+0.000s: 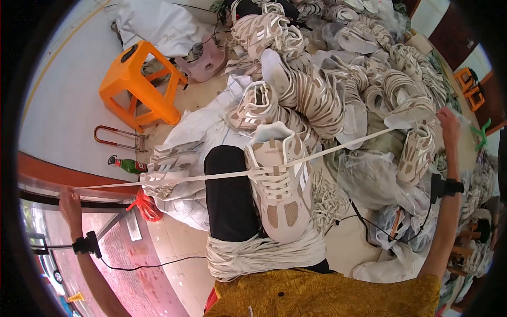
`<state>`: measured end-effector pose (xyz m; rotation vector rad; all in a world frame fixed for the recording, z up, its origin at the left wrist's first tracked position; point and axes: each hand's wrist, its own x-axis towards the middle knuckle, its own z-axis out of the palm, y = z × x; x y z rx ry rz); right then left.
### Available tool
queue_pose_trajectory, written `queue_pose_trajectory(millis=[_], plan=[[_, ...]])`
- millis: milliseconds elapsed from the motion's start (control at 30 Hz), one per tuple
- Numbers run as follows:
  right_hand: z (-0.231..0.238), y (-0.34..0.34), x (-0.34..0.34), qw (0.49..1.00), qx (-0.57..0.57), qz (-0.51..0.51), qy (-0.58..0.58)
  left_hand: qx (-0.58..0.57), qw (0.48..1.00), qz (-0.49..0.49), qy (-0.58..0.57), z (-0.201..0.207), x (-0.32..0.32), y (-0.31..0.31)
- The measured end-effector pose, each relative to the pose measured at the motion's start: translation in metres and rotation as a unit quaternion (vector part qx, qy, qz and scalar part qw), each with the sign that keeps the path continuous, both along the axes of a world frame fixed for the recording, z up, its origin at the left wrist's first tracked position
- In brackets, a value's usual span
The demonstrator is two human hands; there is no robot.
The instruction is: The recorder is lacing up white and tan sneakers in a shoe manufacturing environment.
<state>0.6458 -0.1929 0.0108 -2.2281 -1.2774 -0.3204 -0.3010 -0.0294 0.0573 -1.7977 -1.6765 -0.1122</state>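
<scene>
A beige and white sneaker (280, 211) rests on my lap, toe toward me, beside my black-clad knee (229, 193). Its lower eyelets are laced. From its upper part a flat, pale shoelace (211, 177) stretches out to both sides. Far out at the left, my left hand (70, 211) is closed on one end, near the door frame. My right hand (449, 124), also closed, is raised far to the right at the other end; the last stretch before it is hard to see against the shoes. A thick bundle of loose shoelaces (264, 256) lies across my lap.
Nested rows of similar sneakers (317, 100) pile up ahead and to the right. An orange stool (140, 84), a green bottle (127, 164) and red plastic string (145, 205) are at the left. Clear plastic bags (369, 171) and more laces (330, 201) lie on the floor.
</scene>
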Motion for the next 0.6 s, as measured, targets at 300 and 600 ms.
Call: queue_pose_trajectory(millis=[300,600], plan=[[0.011,-0.127,0.167,0.959,-0.028,-0.221,-0.173,0.001,0.998,0.027,-0.061,-0.018,-0.033,-0.015],[-0.046,-0.193,0.197,0.947,-0.172,-0.132,-0.236,-0.083,0.995,0.047,0.012,-0.056,-0.063,0.011]])
